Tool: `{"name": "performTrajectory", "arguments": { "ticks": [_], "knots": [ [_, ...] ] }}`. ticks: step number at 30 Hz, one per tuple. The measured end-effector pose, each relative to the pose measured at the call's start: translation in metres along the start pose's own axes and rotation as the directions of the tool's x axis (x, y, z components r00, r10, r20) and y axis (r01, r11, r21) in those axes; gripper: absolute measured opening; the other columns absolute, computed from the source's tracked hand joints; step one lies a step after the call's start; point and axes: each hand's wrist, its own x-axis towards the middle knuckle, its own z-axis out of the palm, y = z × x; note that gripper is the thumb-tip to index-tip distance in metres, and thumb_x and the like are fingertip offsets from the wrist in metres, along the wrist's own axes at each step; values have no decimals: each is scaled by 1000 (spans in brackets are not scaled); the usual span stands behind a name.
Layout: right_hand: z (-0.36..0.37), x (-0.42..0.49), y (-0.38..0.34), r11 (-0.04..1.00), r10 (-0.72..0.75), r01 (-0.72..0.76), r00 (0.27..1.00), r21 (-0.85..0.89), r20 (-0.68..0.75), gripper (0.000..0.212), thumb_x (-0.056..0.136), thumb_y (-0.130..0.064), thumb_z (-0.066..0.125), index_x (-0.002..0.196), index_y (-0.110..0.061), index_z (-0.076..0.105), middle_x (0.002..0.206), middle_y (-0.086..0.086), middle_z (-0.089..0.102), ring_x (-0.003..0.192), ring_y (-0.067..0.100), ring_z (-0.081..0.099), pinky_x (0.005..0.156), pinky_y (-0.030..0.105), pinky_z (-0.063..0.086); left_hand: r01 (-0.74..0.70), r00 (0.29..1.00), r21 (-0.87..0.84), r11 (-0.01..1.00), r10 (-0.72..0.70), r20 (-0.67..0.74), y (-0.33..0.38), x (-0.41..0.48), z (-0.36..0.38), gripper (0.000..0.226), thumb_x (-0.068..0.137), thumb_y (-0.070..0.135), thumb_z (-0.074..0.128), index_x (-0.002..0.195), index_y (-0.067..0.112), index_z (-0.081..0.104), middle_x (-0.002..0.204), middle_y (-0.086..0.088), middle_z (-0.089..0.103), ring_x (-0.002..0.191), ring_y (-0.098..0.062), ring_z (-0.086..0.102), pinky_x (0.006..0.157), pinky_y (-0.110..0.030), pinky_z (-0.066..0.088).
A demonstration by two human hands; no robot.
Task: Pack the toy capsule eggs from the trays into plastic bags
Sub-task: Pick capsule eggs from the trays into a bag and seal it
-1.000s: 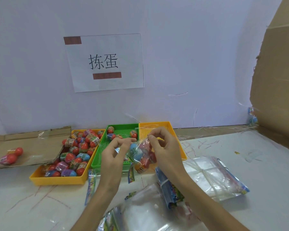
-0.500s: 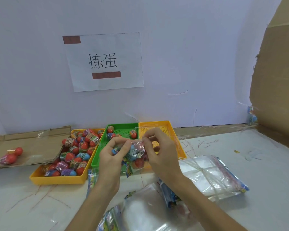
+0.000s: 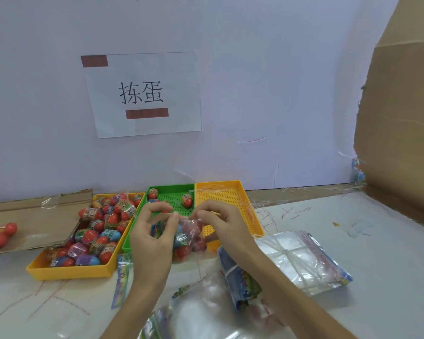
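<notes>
My left hand [image 3: 149,241] and right hand [image 3: 227,225] each pinch the mouth of the plastic bag [image 3: 190,237] of capsule eggs [image 3: 182,252], held above the tabletop [image 3: 353,241] at the green tray's [image 3: 168,188] near end. I'd press the seal across evenly, eggs hanging low.

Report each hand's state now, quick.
Left hand: fingers pinching the top of the egg-filled plastic bag.
Right hand: fingers pinching the same bag's top.

eggs [image 3: 101,231] in left tray [image 3: 66,271] | bag stack [image 3: 301,260] right | filled bag [image 3: 190,237] apparently before middle tray [image 3: 169,186]
</notes>
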Motion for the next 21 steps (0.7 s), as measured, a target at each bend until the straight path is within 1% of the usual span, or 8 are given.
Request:
{"name": "performTrajectory", "arguments": {
  "ticks": [1,4,8,10,12,15,18,21],
  "knots": [
    [-1,-1,-1,1000,-4,4,1000,-19,16,11,93,-24,67,84,-23,72,87,-2,69,77,15,68,58,31,57,6,1000,-3,1000,-6,4,-1,1,0,22,92,8,72,93,28,64,88,11,70,86,-4,68,72,-11,51],
    [-1,-2,-6,997,-9,11,999,-70,35,21,81,-48,75,87,-28,72,85,-8,68,74,16,71,59,24,52,35,999,-15,999,-35,3,-2,3,-2,17,91,10,73,92,25,66,89,9,71,85,-5,68,75,-21,55],
    [-6,-1,-7,997,73,-72,996,-28,56,9,87,-29,76,78,-30,73,83,-5,68,80,15,68,67,42,61,58,998,-23,998,-58,0,0,2,-1,13,88,20,76,92,27,66,90,5,71,84,-5,69,74,-30,56],
    [-8,0,-6,995,103,-103,994,-5,38,17,89,-21,75,75,-29,72,87,5,70,82,25,69,71,48,60,55,998,-25,998,-54,25,2,0,-2,15,85,38,78,91,33,65,90,9,70,82,-4,66,71,-25,55],
    [-9,0,-7,995,99,-99,995,18,-4,16,88,-18,76,75,-25,73,91,12,70,86,36,70,70,52,60,80,993,-31,996,-78,85,2,0,-3,29,81,53,79,98,34,66,94,11,68,81,-8,61,74,-32,52],
    [-11,2,-5,997,75,-75,997,-1,-11,19,86,-20,79,71,-27,71,91,10,73,84,35,71,71,47,60,97,986,-26,995,-93,139,1,3,-4,22,83,31,80,101,26,68,92,11,69,81,-9,63,75,-39,53],
    [-15,2,-6,991,129,-127,987,-31,97,19,85,-29,82,72,-25,69,82,-1,72,76,19,73,70,37,61,79,988,14,997,-81,131,-3,4,-4,19,90,5,73,94,23,68,87,13,73,82,-3,70,75,-40,59],
    [-24,3,-8,982,154,-129,968,-137,196,20,82,-36,83,76,-22,69,80,-1,72,76,12,72,68,28,59,90,989,7,996,-90,120,-4,3,-3,10,94,23,67,101,30,69,92,18,74,78,-7,72,63,-40,63]
  ]
}}
